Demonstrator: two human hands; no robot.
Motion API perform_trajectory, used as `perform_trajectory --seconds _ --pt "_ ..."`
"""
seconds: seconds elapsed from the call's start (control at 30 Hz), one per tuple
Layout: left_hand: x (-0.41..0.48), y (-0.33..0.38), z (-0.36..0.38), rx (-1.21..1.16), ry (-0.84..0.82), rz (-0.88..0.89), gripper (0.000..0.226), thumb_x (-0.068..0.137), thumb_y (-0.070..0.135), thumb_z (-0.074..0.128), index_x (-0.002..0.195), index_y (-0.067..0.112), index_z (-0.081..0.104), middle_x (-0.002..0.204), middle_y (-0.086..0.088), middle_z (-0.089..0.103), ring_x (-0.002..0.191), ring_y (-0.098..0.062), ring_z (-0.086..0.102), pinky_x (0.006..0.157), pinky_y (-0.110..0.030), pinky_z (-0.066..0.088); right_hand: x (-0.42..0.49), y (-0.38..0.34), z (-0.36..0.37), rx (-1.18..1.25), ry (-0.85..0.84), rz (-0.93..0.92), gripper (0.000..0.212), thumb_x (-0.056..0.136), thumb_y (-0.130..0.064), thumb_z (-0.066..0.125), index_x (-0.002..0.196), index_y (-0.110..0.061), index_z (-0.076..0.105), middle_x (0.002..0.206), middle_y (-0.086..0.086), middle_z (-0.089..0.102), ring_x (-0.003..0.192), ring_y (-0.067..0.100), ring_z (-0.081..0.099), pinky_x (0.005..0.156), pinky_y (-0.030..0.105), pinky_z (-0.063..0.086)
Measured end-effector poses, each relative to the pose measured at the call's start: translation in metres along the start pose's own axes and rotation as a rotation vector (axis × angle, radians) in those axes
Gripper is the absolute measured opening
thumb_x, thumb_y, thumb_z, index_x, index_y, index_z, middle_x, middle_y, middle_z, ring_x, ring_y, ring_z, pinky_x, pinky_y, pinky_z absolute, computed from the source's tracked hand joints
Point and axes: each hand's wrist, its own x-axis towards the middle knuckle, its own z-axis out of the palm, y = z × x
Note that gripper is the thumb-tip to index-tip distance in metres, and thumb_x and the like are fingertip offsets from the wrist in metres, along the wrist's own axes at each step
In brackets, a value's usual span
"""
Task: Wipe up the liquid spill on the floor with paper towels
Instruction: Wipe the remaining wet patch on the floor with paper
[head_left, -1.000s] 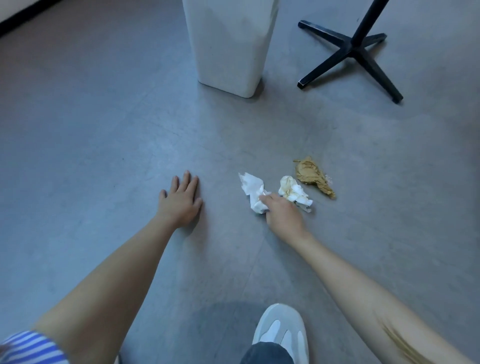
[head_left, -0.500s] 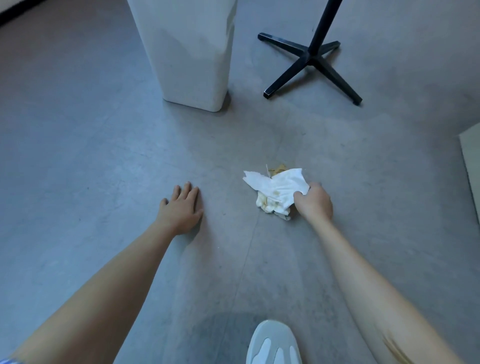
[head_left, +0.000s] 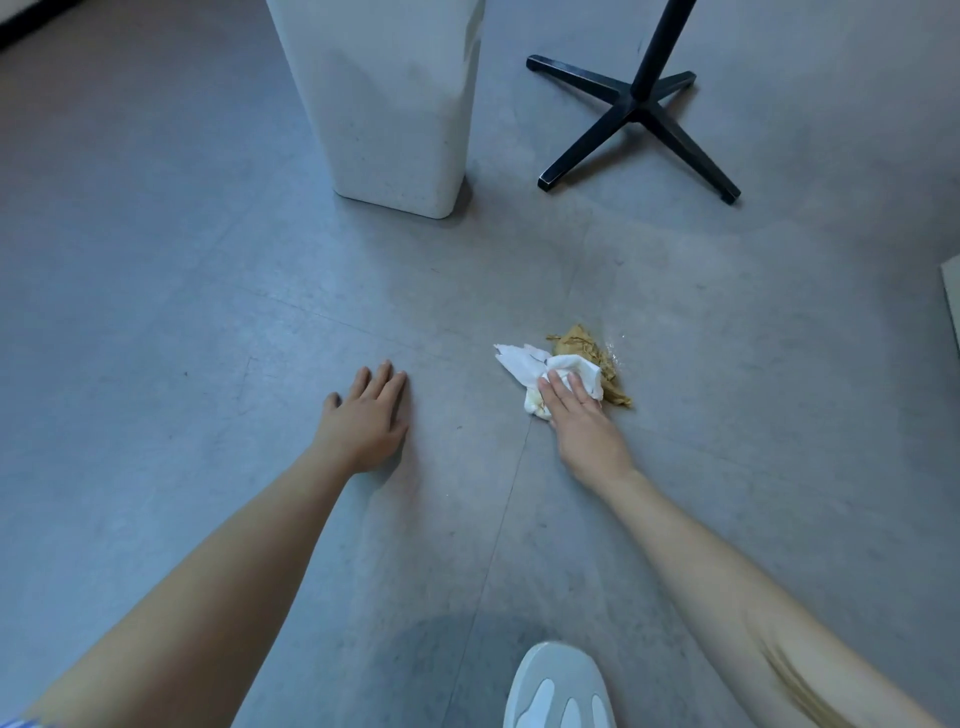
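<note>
Paper towel (head_left: 540, 371), white & crumpled, lies on grey floor (head_left: 208, 312) right of centre, pinned under the right hand (head_left: 579, 423). Hand is palm-down w/ fingers (head_left: 558, 387) laid flat and together over the near part of the wad, pressing rather than clenching; can't tell if the thumb hooks any paper underneath. One pointed corner of the towel sticks out to the left, clear of the hand. Near edge of the wad by the hand shows yellowish staining. Touching its far-right side is a 2nd wad, soaked brown towel (head_left: 587, 353), dark tan, partly tucked behind the white one, w/ a brown tail running out toward the right at floor level. Faint wet glints on floor just right of the brown wad. Left hand (head_left: 363, 421) is flat on floor, palm down, fingers slightly spread, holding nothing, well apart from the towels to their left. Both forearms bare; right forearm has a tan streak low near the frame edge. White bin (head_left: 389, 104) stands upright farther back, black cross-shaped stand base (head_left: 636, 111) to its right. Toe of a pale sneaker (head_left: 558, 686) at bottom edge.
</note>
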Motion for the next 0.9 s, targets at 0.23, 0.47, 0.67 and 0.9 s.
perform_trajectory --seconds 0.23,0.47,0.67,0.9 --pt "0.001 -0.001 0.000 0.006 0.012 -0.001 0.063 0.099 0.040 0.034 0.154 0.024 0.006 0.161 0.006 -0.006 0.148 -0.018 -0.002 0.112 -0.046 0.021 -0.009 -0.020 -0.012 -0.001 -0.115 -0.030 0.071 0.091 0.012 0.027 0.152 -0.013 0.001 0.160 0.002 -0.004 0.148 0.019 0.001 0.106 0.029 0.033" --pt "0.000 0.000 0.000 0.009 0.008 -0.003 0.063 0.100 0.040 0.033 0.154 0.024 0.005 0.161 0.004 -0.007 0.148 -0.020 -0.002 0.113 -0.048 0.021 0.008 -0.028 -0.028 0.014 0.017 -0.063 0.074 0.090 0.011 0.031 0.152 -0.027 0.015 0.160 0.005 0.009 0.147 0.022 0.009 0.097 0.033 0.041" --pt "0.002 0.003 0.002 -0.001 0.025 -0.014 0.060 0.100 0.039 0.031 0.153 0.023 0.008 0.162 0.004 -0.004 0.148 -0.021 -0.001 0.112 -0.047 0.022 0.022 -0.032 -0.023 -0.033 -0.126 -0.140 0.074 0.091 0.009 0.029 0.150 -0.035 0.020 0.160 0.006 0.005 0.148 0.024 0.003 0.108 0.037 0.031" --pt "0.004 0.003 0.003 0.002 0.026 -0.008 0.060 0.098 0.040 0.035 0.151 0.022 0.012 0.161 0.003 0.001 0.147 -0.022 0.004 0.110 -0.049 0.026 0.034 -0.023 -0.046 -0.058 0.113 -0.027 0.066 0.090 0.010 0.034 0.149 -0.018 0.025 0.159 0.014 0.011 0.147 0.030 0.009 0.108 0.041 0.032"
